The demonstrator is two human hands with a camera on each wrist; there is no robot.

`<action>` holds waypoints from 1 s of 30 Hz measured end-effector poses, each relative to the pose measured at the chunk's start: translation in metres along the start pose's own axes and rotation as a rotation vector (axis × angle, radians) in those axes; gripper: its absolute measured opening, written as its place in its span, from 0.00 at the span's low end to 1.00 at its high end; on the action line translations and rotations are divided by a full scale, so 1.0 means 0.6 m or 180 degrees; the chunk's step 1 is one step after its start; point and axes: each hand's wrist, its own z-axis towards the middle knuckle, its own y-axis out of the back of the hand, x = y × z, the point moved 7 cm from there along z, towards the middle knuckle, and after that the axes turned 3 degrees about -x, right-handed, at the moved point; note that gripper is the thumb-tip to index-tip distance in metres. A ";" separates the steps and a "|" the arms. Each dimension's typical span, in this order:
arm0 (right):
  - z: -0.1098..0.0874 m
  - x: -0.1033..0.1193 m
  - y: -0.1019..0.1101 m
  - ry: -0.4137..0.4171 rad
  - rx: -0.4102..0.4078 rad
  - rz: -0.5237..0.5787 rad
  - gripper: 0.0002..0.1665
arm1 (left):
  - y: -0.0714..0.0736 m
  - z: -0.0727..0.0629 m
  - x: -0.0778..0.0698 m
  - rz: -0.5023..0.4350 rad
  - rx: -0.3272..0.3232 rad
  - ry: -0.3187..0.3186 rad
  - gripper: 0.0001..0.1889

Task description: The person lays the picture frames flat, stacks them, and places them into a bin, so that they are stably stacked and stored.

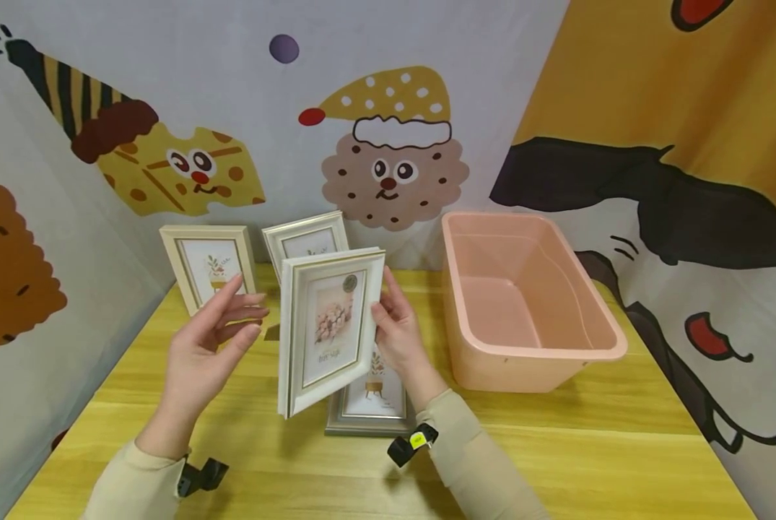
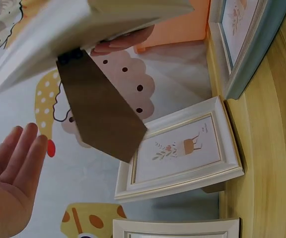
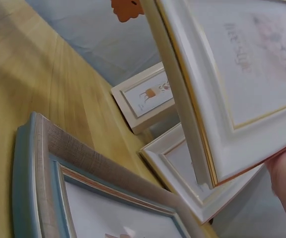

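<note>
My right hand [image 1: 400, 328] grips the right side of a white picture frame [image 1: 332, 325] with gold lines and a flower print, held up over the table and tilted. A brown stand leg [image 2: 101, 106] juts from its back in the left wrist view. To the left of that frame, my left hand [image 1: 208, 343] is raised with fingers extended, apart from it. Partly hidden behind the held frame, a second white frame [image 1: 306, 235] stands at the back. Below it, a grey-blue frame [image 3: 103, 168] with a plant print sits on the table.
A cream frame [image 1: 215, 253] stands at the back left, partly covered by my left hand in the head view. On the right is a pink plastic bin [image 1: 533, 368] with nothing visible inside. A cartoon-printed cloth [image 1: 388, 43] hangs behind the wooden table [image 1: 589, 448].
</note>
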 end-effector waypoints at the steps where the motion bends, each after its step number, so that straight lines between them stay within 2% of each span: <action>1: -0.001 0.000 0.002 -0.0005 0.0020 0.0089 0.34 | 0.000 0.001 0.001 0.0016 0.0005 0.0006 0.35; 8: -0.004 0.003 0.001 -0.0024 0.0169 0.0608 0.36 | -0.012 0.000 0.009 0.0269 0.0147 0.0246 0.33; 14: -0.002 0.005 0.000 -0.0002 0.0154 0.0800 0.36 | -0.028 -0.014 0.022 0.0020 0.0420 0.0488 0.32; 19: 0.001 0.005 0.003 0.0019 0.0023 0.0837 0.36 | -0.044 -0.026 0.027 0.0338 0.0714 0.0612 0.33; 23: 0.002 0.001 0.011 -0.0011 -0.0198 0.0865 0.39 | -0.052 -0.031 0.023 0.0522 0.0773 0.0481 0.37; 30: 0.001 -0.005 0.024 -0.0124 -0.0702 0.0760 0.40 | -0.067 -0.034 0.017 0.0554 0.0828 0.0297 0.42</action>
